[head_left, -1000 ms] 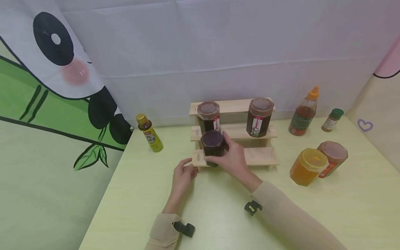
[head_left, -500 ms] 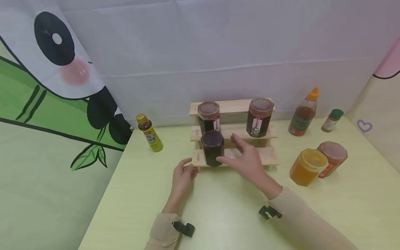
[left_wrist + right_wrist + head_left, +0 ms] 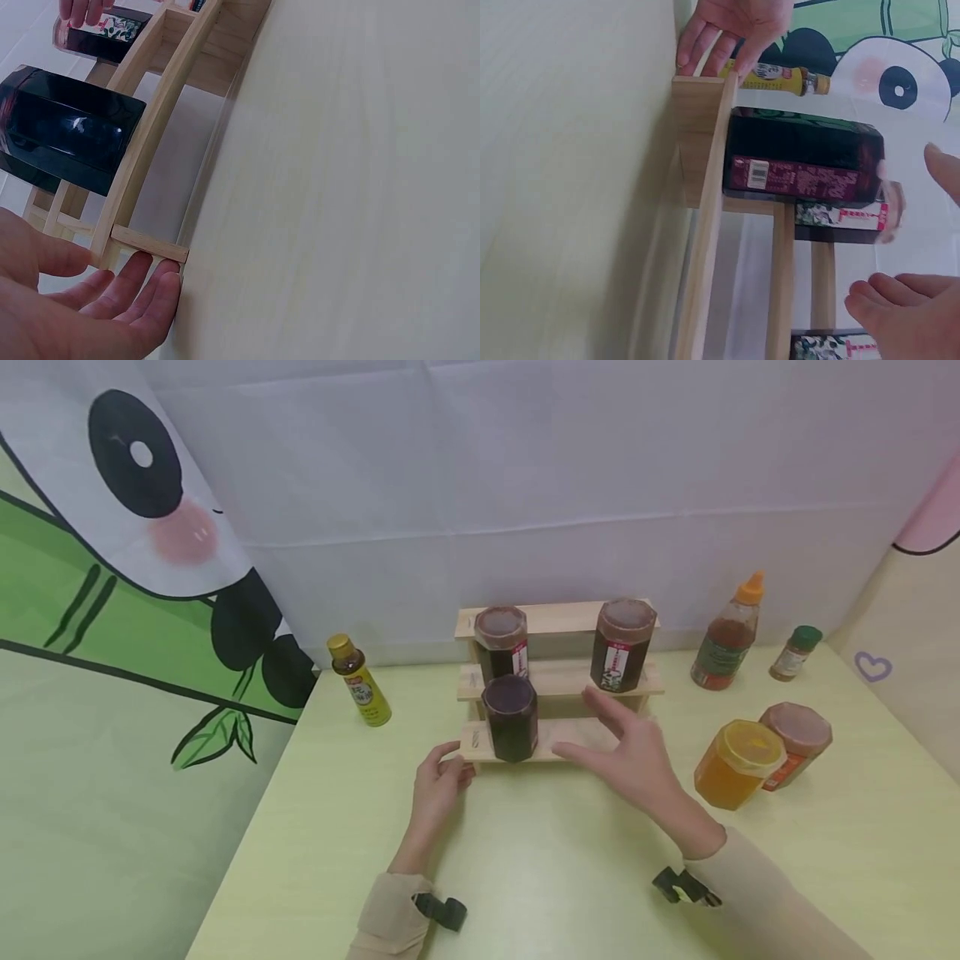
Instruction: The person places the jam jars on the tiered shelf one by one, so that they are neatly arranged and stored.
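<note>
A three-step wooden rack (image 3: pixel 562 742) stands against the back cloth. On the left of its lowest step is a dark octagonal jar (image 3: pixel 512 718), upright, with its label showing in the right wrist view. My left hand (image 3: pixel 438 781) holds the left end of that step, thumb by the front rail and fingers against the end leg (image 3: pixel 150 244). To the right of the jar, my right hand (image 3: pixel 637 764) hovers in front of the rack, thumb and fingers spread and nothing between them. Two similar jars stand higher up, one at left (image 3: pixel 501 647) and one at right (image 3: pixel 621 652).
A yellow-labelled bottle (image 3: pixel 360 681) stands left of the rack. To the right are a red sauce bottle (image 3: pixel 724 639) with an orange cap, a small green-capped bottle (image 3: pixel 795 653), a honey jar (image 3: pixel 735 768) and a reddish jar (image 3: pixel 802 739) behind it.
My right hand has let go of the dark jar on the lowest step and drawn back to the right, fingers spread. The jar stays there. My left hand has not moved.
</note>
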`<state>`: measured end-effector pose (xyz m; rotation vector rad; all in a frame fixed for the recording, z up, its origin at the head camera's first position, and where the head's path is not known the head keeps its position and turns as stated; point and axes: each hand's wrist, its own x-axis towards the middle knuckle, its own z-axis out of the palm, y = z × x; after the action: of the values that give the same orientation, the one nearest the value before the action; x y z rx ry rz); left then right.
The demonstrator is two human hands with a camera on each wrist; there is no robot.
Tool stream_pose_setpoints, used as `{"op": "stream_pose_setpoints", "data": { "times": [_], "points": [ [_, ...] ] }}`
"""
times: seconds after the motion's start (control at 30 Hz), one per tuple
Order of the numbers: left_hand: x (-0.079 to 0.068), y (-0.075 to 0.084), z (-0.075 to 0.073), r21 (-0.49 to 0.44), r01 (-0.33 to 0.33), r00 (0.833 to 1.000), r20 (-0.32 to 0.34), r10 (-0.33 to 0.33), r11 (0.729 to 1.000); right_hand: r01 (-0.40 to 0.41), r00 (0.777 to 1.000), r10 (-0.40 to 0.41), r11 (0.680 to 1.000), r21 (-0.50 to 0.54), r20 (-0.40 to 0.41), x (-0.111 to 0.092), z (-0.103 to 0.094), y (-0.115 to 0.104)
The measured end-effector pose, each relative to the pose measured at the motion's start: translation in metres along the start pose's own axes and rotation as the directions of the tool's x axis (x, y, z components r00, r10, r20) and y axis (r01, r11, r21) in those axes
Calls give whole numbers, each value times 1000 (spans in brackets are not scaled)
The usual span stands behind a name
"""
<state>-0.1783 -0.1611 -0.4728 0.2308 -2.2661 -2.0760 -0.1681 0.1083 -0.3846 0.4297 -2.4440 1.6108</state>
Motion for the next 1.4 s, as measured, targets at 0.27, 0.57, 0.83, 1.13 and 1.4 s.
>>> {"op": "stream_pose_setpoints", "data": {
  "times": [0.27,0.57,0.83,1.13,1.4],
  "points": [
    [0,-3,-4,13,6,1000,-13,-5,1000,27,999,-23,985,-168,26,-11,-16,-6],
    [2,0,0,-23,0,1000,21,1,1000,0,999,-10,976,-216,-44,-19,-39,-1],
    [2,-1,0,-21,-11,1000,22,11,1000,-34,994,16,986,-166,-108,-33,-65,1],
    [1,-4,1,-13,-2,1000,16,2,1000,-31,960,-70,937,-348,-271,-48,-94,16],
    [1,-1,1,-26,1,1000,20,0,1000,-119,958,11,925,-360,-287,-57,-115,25]
  ]
}}
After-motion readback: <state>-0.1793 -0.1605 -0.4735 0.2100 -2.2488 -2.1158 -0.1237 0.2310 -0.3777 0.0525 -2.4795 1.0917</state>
